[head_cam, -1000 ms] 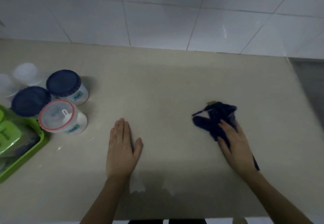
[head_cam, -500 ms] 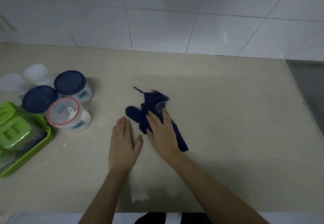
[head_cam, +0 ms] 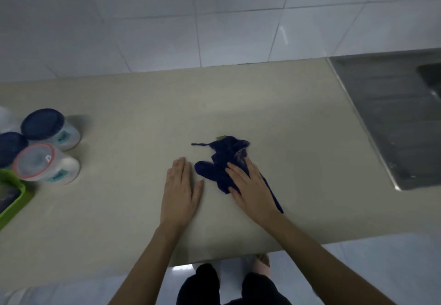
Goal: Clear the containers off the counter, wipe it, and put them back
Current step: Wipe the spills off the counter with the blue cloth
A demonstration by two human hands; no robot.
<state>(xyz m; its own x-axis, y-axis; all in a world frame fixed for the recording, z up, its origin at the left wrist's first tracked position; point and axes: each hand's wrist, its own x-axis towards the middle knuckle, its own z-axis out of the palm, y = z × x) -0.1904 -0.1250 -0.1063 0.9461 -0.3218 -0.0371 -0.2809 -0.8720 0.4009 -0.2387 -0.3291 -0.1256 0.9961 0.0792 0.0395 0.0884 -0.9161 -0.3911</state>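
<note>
A crumpled dark blue cloth [head_cam: 220, 159] lies in the middle of the beige counter [head_cam: 133, 111]. My right hand [head_cam: 250, 185] presses flat on the cloth's near part, fingers together. My left hand [head_cam: 180, 193] rests flat on the bare counter just left of the cloth, holding nothing. At the far left stand the containers: a jar with a dark blue lid [head_cam: 47, 128], a second blue lid [head_cam: 10, 147] cut by the frame edge, and a jar with a clear red-rimmed lid [head_cam: 40, 163].
A green tray [head_cam: 14, 199] sits at the left edge below the jars. A steel sink drainboard [head_cam: 391, 118] adjoins the counter on the right. White wall tiles rise behind. The counter's front edge runs just below my forearms, with the floor and my feet beneath.
My right hand dragged the cloth leftward from the right part of the counter to beside my left hand. The view shifted right, showing the sink. My left hand stayed flat.
</note>
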